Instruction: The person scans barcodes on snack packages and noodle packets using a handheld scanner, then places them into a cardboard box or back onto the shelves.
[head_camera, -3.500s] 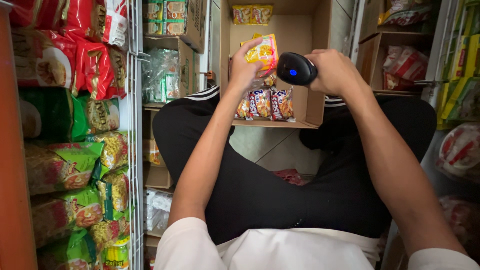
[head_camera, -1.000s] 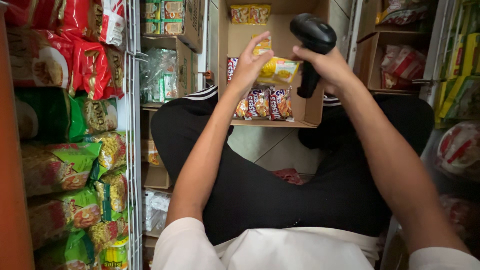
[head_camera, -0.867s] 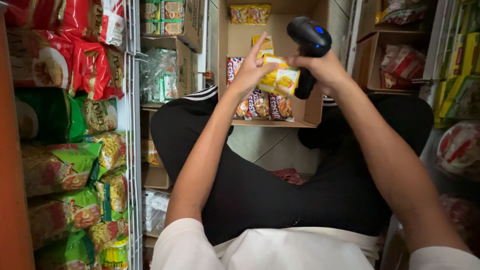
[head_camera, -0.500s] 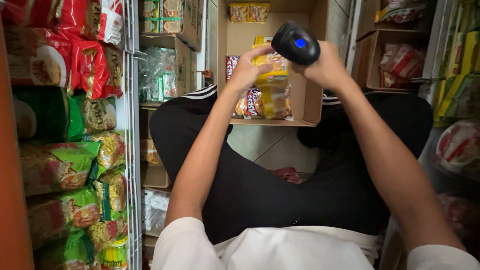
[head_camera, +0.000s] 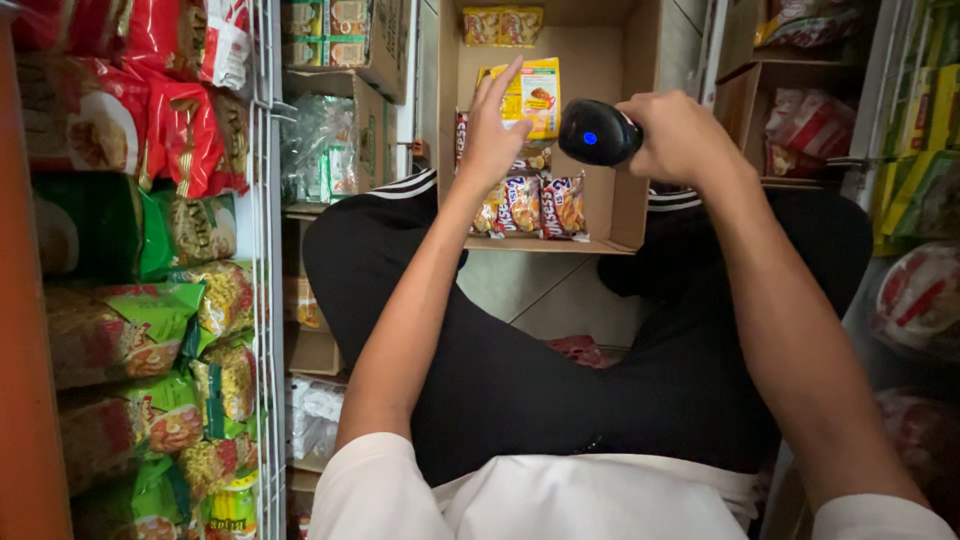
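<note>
A yellow packet (head_camera: 530, 92) was pinched upright in the left hand (head_camera: 492, 135), above the cardboard box (head_camera: 628, 120); a black scanner (head_camera: 598, 132) was clenched in the right hand (head_camera: 682, 135), its head just beside the packet. The scan was judged best done with the packet held flat and steady (code side toward the scanner); room was narrowed by the box walls and by the wire rack (head_camera: 266, 250) at the left.

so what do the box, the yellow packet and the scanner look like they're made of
The box looks like plain brown cardboard: matt, with thin flat walls and raw cut edges. The yellow packet held up by the left hand seems to be thin printed plastic film, slightly glossy. The scanner in the right hand appears to be hard black plastic, smooth with a soft sheen, with a small blue light.
</note>
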